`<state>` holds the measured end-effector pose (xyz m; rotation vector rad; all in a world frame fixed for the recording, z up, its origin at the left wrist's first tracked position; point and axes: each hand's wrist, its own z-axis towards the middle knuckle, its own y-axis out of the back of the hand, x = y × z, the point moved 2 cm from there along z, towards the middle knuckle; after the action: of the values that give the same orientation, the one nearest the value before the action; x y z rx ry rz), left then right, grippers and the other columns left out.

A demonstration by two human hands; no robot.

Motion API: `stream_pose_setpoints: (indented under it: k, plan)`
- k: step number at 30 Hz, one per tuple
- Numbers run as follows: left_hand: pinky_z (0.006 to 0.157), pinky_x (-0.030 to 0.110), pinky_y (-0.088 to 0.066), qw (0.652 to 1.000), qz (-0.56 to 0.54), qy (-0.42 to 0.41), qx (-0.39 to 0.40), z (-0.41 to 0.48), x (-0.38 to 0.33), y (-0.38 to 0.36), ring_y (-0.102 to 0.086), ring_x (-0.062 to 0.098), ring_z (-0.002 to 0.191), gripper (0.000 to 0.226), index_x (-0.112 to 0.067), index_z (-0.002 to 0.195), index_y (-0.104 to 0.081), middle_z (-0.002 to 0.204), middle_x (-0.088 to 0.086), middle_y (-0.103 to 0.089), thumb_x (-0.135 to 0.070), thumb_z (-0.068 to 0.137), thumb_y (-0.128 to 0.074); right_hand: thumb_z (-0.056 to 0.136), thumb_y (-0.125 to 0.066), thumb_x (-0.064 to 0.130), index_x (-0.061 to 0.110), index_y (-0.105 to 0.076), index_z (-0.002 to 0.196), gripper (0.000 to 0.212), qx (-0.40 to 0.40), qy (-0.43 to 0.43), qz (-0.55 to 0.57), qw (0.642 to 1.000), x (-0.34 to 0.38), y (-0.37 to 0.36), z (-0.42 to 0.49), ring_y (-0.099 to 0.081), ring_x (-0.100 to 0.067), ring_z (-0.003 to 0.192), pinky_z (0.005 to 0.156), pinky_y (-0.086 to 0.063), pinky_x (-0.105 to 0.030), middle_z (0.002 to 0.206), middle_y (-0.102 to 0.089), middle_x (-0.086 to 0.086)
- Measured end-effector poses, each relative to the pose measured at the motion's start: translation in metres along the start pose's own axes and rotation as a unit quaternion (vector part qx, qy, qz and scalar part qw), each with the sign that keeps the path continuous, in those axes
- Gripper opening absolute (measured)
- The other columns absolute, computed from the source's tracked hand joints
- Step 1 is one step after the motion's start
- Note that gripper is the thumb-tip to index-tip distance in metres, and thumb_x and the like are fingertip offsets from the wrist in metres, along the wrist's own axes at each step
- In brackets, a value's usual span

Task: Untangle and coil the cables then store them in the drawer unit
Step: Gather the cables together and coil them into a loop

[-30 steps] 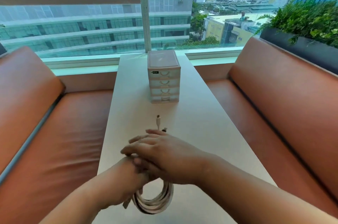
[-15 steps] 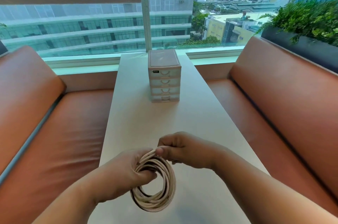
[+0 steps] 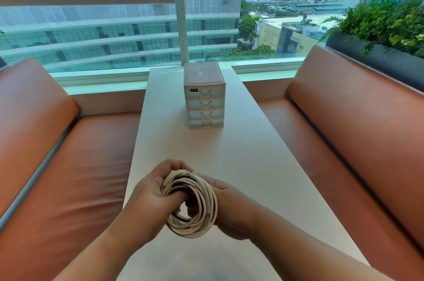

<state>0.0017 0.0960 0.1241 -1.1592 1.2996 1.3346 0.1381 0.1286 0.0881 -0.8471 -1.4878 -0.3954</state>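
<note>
A coil of white cable, with a dark strand wound inside it, is held upright above the near part of the white table. My left hand grips the coil's left and top side, thumb through the ring. My right hand holds the coil from the right, fingers curled into its middle. The small drawer unit stands farther back on the table near the window, several drawers, all closed. No cable end is visible.
Orange leather benches run along both sides of the table, the left bench and the right bench. A planter with green plants sits behind the right bench. A large window is at the far end.
The loose cable end that lay on the table is gone into the coil. My right hand moved from on top of the coil to its right side, and both hands lifted the coil upright.
</note>
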Motion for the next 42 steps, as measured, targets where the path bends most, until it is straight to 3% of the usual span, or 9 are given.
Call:
stream_pose_setpoints:
  k: [4,9,13,18,23,29,36,39,42]
  plan:
    - [0.048,0.02,-0.043,1.0,-0.021,-0.006,-0.008,-0.001,-0.002,-0.001,-0.046,0.014,0.049,0.035,-0.017,0.087,-0.071,0.064,0.005,-0.063,0.001,0.059,-0.058,0.093,-0.053,0.012,0.025,-0.065,0.104,0.021,0.019,0.034,-0.03,0.999,0.003,0.0,0.001,-0.051,-0.006,0.077,0.073,-0.039,-0.024,0.087,-0.059,0.005]
    - [0.043,0.019,-0.041,1.0,0.007,-0.005,-0.025,0.001,-0.004,-0.002,-0.046,0.011,0.041,0.034,-0.008,0.089,-0.067,0.048,0.004,-0.056,0.019,0.074,-0.053,0.089,-0.055,0.009,0.043,-0.057,0.084,0.035,-0.033,0.076,-0.309,0.947,0.015,0.002,0.003,-0.052,0.006,0.075,0.076,-0.046,-0.022,0.081,-0.059,0.019]
    - [0.049,0.014,-0.042,0.994,0.102,-0.039,-0.021,0.003,-0.008,0.001,-0.05,0.006,0.045,0.031,-0.011,0.086,-0.067,0.052,-0.001,-0.06,0.016,0.076,-0.058,0.09,-0.057,0.004,0.019,-0.066,0.098,0.019,-0.031,0.083,-0.406,0.91,0.013,0.011,0.008,-0.05,-0.002,0.081,0.08,-0.045,-0.021,0.087,-0.05,0.015]
    - [0.059,0.012,-0.045,0.973,0.21,-0.078,-0.064,0.005,-0.006,0.006,-0.062,0.003,0.065,0.021,-0.027,0.082,-0.067,0.068,-0.012,-0.068,-0.012,0.068,-0.062,0.091,-0.057,0.012,0.03,-0.069,0.109,0.027,-0.045,0.003,-0.243,0.969,0.006,0.018,0.006,-0.061,-0.02,0.101,0.095,-0.048,-0.042,0.113,-0.067,-0.009]
    - [0.056,0.019,-0.043,0.935,0.313,-0.083,-0.143,0.01,0.003,0.016,-0.06,0.01,0.065,0.014,-0.019,0.082,-0.066,0.066,-0.005,-0.066,-0.011,0.07,-0.065,0.101,-0.036,0.045,0.011,-0.065,0.118,0.048,-0.096,-0.031,-0.025,0.995,0.004,0.022,0.003,-0.056,-0.017,0.09,0.076,-0.045,-0.031,0.103,-0.065,-0.008]
    - [0.053,0.017,-0.034,0.915,0.344,-0.072,-0.199,0.015,0.004,0.009,-0.055,0.021,0.064,0.011,-0.012,0.084,-0.063,0.066,-0.002,-0.061,-0.006,0.075,-0.067,0.086,-0.066,0.034,0.026,-0.059,0.108,0.025,-0.166,-0.028,-0.21,0.963,-0.001,-0.001,0.004,-0.065,-0.014,0.093,0.078,-0.055,-0.035,0.105,-0.067,-0.001]
    - [0.055,0.01,-0.037,0.929,0.306,-0.08,-0.193,0.012,0.008,-0.002,-0.057,0.004,0.065,0.019,-0.02,0.085,-0.06,0.067,-0.01,-0.06,-0.011,0.073,-0.071,0.083,-0.06,0.016,0.014,-0.064,0.091,0.01,-0.255,-0.03,-0.103,0.961,-0.007,0.0,0.011,-0.067,-0.025,0.079,0.071,-0.058,-0.038,0.097,-0.069,-0.018]
    - [0.055,0.008,-0.036,0.928,0.308,-0.084,-0.191,0.01,0.009,-0.004,-0.054,0.001,0.065,0.023,-0.022,0.088,-0.059,0.068,-0.011,-0.058,-0.011,0.073,-0.072,0.066,-0.062,0.03,0.011,-0.061,0.088,0.029,-0.285,-0.043,-0.097,0.953,-0.012,0.002,0.015,-0.063,-0.023,0.076,0.078,-0.055,-0.052,0.096,-0.069,-0.021]
    - [0.056,0.006,-0.037,0.927,0.312,-0.087,-0.19,0.013,0.007,-0.002,-0.052,-0.002,0.065,0.023,-0.02,0.089,-0.06,0.068,-0.015,-0.056,-0.012,0.073,-0.073,0.061,-0.062,0.033,0.01,-0.063,0.088,0.036,-0.291,-0.032,-0.07,0.954,-0.017,0.002,0.016,-0.055,-0.021,0.073,0.068,-0.051,-0.045,0.091,-0.067,-0.023]
